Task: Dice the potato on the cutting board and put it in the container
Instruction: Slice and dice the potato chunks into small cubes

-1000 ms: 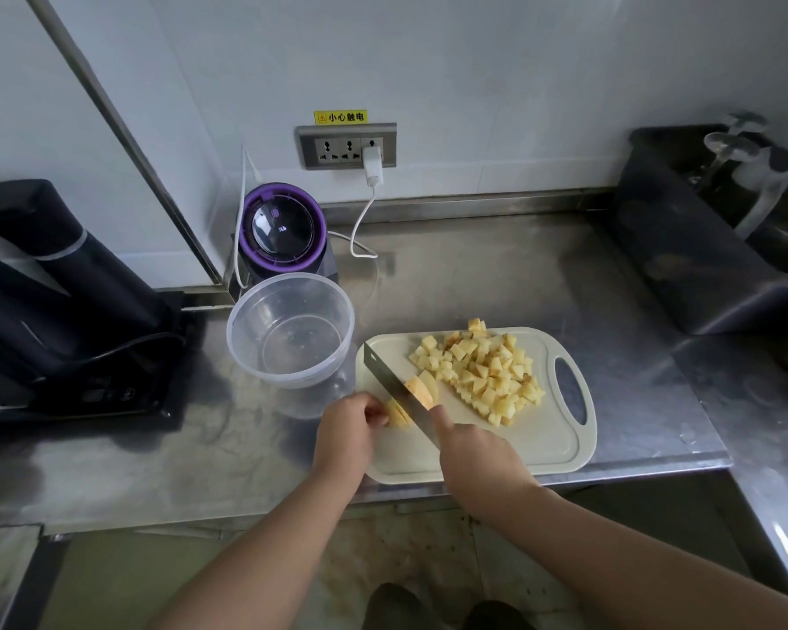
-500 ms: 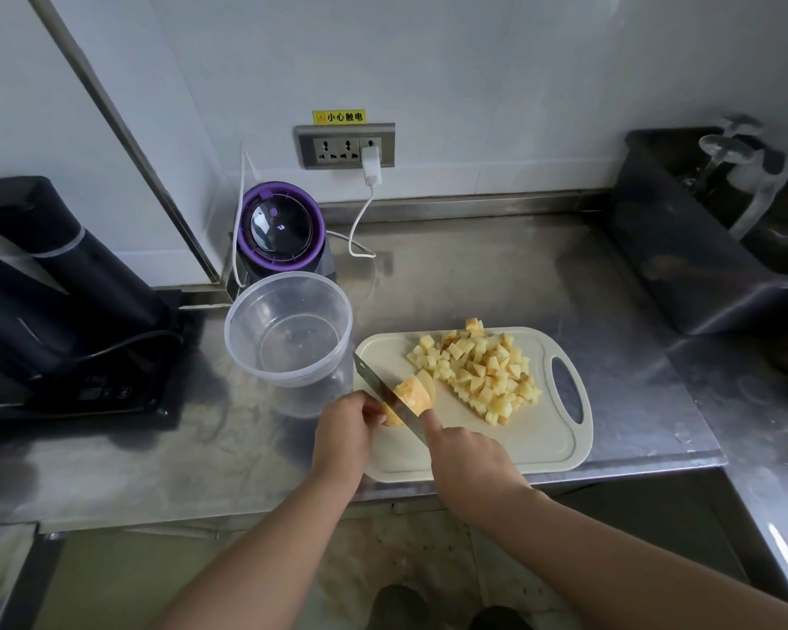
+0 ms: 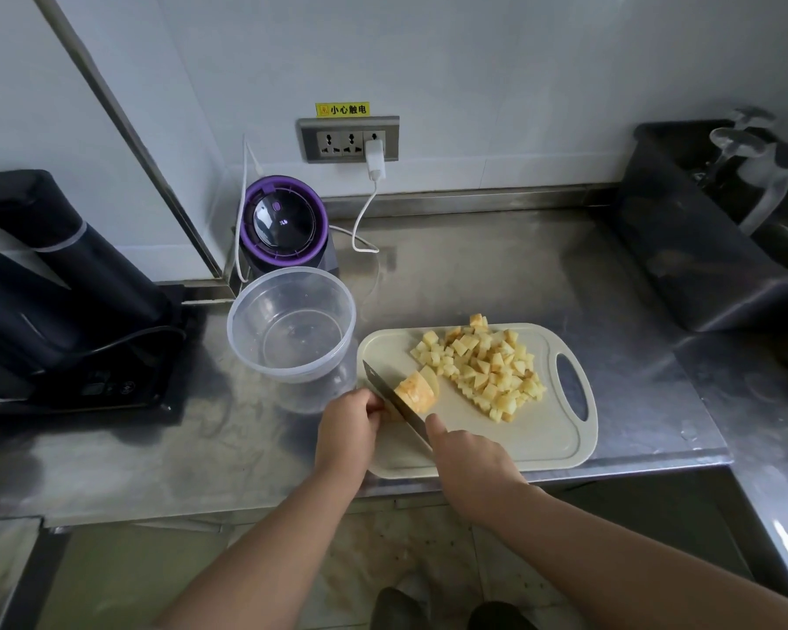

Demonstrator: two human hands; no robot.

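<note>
The steel bench carries a cutting board with a pile of potato dice and 1 potato chunk; the clear container stands just beside its left edge. The right hand grips the knife, blade in the chunk, whose end the left hand pinches with curled fingers.

Yellow label "小心触电" (black characters), above wall socket

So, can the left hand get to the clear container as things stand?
Probably yes. The container stands just beyond the left hand with nothing between them, but that hand grips the potato chunk and must release it first.
</note>
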